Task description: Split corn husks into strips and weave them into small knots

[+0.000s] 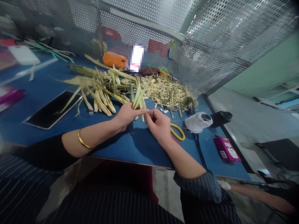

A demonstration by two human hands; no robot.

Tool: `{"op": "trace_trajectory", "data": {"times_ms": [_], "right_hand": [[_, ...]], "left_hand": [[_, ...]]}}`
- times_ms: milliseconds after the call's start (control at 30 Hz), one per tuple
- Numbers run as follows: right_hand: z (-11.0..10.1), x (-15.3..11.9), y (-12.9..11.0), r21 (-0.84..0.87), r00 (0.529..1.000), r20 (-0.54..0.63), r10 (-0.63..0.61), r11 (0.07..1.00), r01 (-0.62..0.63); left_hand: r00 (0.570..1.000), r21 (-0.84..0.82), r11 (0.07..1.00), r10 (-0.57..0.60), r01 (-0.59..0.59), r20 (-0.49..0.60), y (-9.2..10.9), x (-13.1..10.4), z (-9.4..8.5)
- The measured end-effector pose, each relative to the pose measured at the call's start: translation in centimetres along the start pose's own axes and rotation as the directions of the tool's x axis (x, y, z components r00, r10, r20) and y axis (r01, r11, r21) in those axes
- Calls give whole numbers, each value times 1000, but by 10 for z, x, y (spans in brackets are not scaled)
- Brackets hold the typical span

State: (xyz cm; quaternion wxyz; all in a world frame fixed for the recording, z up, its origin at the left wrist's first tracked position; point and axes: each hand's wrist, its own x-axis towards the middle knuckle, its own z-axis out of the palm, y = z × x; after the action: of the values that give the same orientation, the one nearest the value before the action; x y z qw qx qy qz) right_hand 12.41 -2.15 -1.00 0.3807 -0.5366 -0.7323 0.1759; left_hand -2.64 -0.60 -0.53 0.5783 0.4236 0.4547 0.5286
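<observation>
My left hand is closed on a small bunch of pale green husk strips that stick up beyond its fingers. Its index finger reaches across to my right hand, whose thumb and fingertips are pinched together. Whatever the right fingers hold is too small to make out. Behind both hands lies a loose pile of dried husk leaves. Scissors with a yellow handle lie partly hidden by my right wrist. To their right, a spool of white thread rests on the blue table.
A heap of shredded husk spreads along the back, near an orange packet and a lit screen. Left is a dark phone or tablet. Right are a black roll, a purple packet and another person's arm.
</observation>
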Motion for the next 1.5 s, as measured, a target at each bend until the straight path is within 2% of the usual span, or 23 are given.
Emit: {"op": "trace_trajectory", "data": {"times_ms": [100,200,267,467,567,667,900,1167,1500], "right_hand": [[1,0,-3,241,995,68,66,967,-81],[1,5,-1,522,967,210,147,819,-238],[1,7,1,583,953,262,150,762,-280],[2,6,3,538,964,244,103,812,-223],[2,7,3,606,962,218,165,749,-266],[2,8,3,664,949,226,219,679,-314],[0,9,7,760,918,329,222,515,-397],[3,7,6,772,919,328,217,499,-393],[2,7,5,805,889,415,196,377,-459]], "left_hand": [[999,-39,998,42,-42,-6,-4,0,-1],[996,-59,995,79,-81,-33,-5,0,-2],[996,-46,996,80,-82,-35,-3,-1,-3],[997,18,997,73,-73,13,3,-2,-3],[994,62,995,67,-73,87,3,-4,-3],[989,62,998,12,-22,148,4,-5,-2],[987,77,995,-74,63,143,8,-6,-1],[983,96,991,-110,97,148,7,-3,-3],[953,88,983,-178,161,244,8,-3,-7]]}}
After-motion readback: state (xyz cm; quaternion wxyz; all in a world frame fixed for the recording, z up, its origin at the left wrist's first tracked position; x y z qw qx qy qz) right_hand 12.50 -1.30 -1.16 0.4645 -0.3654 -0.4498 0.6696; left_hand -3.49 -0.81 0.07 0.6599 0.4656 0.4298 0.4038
